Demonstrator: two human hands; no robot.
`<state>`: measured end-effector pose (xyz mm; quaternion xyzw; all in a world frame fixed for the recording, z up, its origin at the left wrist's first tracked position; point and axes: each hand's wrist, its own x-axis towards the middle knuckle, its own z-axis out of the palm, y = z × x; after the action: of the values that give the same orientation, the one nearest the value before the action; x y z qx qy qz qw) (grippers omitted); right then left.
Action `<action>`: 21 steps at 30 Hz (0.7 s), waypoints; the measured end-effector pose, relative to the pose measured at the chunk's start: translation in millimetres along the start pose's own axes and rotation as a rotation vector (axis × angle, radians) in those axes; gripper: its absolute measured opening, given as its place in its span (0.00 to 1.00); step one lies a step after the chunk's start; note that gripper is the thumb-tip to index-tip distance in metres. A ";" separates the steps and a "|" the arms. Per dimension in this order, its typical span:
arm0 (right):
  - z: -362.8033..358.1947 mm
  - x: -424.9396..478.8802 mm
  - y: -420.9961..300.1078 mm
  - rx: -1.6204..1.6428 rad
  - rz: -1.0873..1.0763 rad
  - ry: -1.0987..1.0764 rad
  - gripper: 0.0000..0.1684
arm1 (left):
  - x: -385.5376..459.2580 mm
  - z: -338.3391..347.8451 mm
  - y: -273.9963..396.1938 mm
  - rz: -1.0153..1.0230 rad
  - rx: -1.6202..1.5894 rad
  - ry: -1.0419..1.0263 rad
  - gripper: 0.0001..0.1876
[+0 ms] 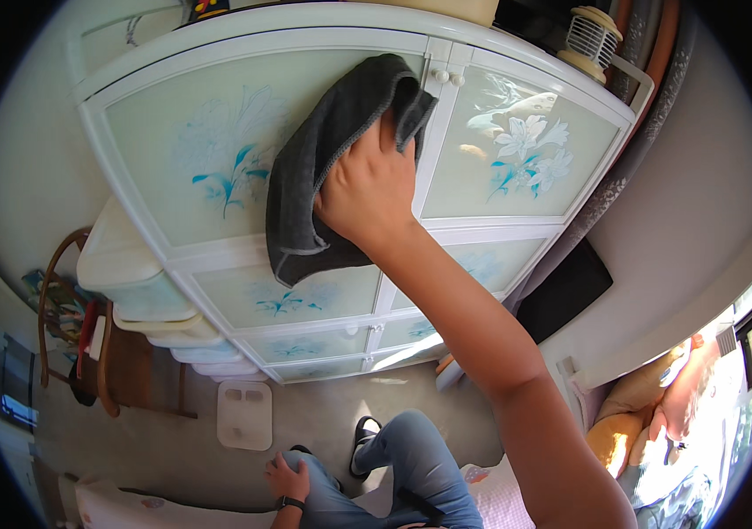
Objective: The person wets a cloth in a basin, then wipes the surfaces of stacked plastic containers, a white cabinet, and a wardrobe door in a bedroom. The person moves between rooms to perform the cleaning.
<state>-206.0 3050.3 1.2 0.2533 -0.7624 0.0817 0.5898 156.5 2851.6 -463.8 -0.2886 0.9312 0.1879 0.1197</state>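
Observation:
My right hand (370, 178) grips a dark grey cloth (309, 159) with an overlocked edge. The cloth lies against the upper left door panel (151, 125) of a white cabinet (270, 53), close to the door's inner frame. Part of it folds up over my fingers, and its lower corner hangs past the rail below. Two round white knobs (448, 77) are just up and right of the cloth. My left hand (286, 477), with a watch at the wrist, rests on my jeans-clad knee, its fingers spread and nothing in it.
Stacked plastic storage bins (131, 264) stand left of the cabinet, beside a wooden chair (131, 364). A white plastic step stool (244, 415) is on the floor. A cream lantern-like appliance (589, 40) sits on the cabinet top. Plush toys (640, 403) lie at the right.

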 end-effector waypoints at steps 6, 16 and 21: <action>-11.6 -25.5 13.8 -0.071 -0.149 0.023 0.27 | -18.7 -4.3 -18.0 0.065 -0.019 0.322 0.37; -24.8 -7.2 19.7 -0.249 -0.141 -0.072 0.29 | -7.1 9.8 -30.5 0.091 -0.078 0.347 0.35; -29.2 -12.8 43.6 -0.273 -0.238 -0.095 0.32 | -55.5 17.8 -111.5 0.261 -0.629 0.267 0.25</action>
<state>-199.8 3103.9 5.2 0.2629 -0.7580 -0.1046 0.5877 268.2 2801.3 -492.8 -0.2118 0.8643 0.4395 -0.1225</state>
